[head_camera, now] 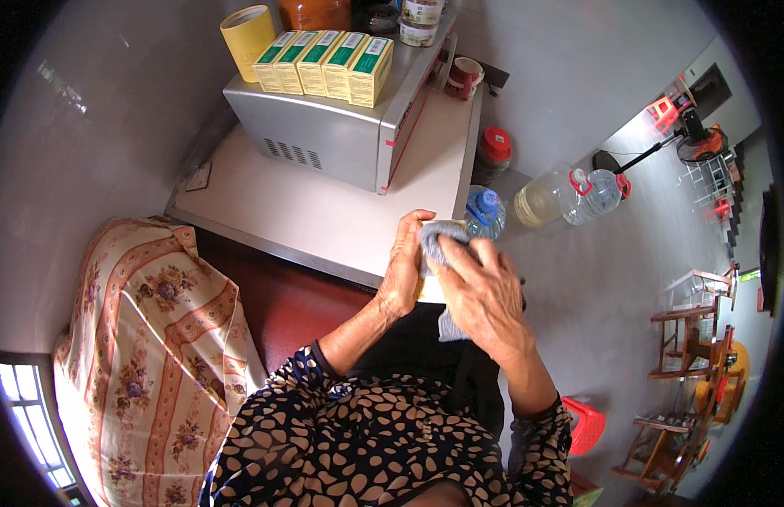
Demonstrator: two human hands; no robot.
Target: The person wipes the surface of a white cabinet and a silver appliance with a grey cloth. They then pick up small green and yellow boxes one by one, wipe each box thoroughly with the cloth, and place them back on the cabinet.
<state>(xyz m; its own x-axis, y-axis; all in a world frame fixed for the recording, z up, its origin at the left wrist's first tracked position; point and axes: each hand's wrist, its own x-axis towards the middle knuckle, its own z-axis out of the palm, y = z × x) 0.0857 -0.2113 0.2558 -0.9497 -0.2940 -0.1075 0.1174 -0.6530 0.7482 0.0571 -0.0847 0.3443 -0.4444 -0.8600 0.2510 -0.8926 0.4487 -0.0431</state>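
Observation:
My left hand grips the left side of a small pale yellow box, mostly covered by my hands and a cloth. In my right hand is a grey cloth, pressed against the box's upper face; part of it hangs below. Both hands are in front of my torso, near the corner of the white tabletop. Beyond them, several yellow and green cartons stand in a row on the grey microwave oven, beside a yellow cylindrical canister.
A blue-capped plastic bottle stands just past the table's right edge, near larger clear jugs and a red-lidded jar. Floral fabric covers something at left. A red plastic stool is on the floor at right, with wooden chairs farther off.

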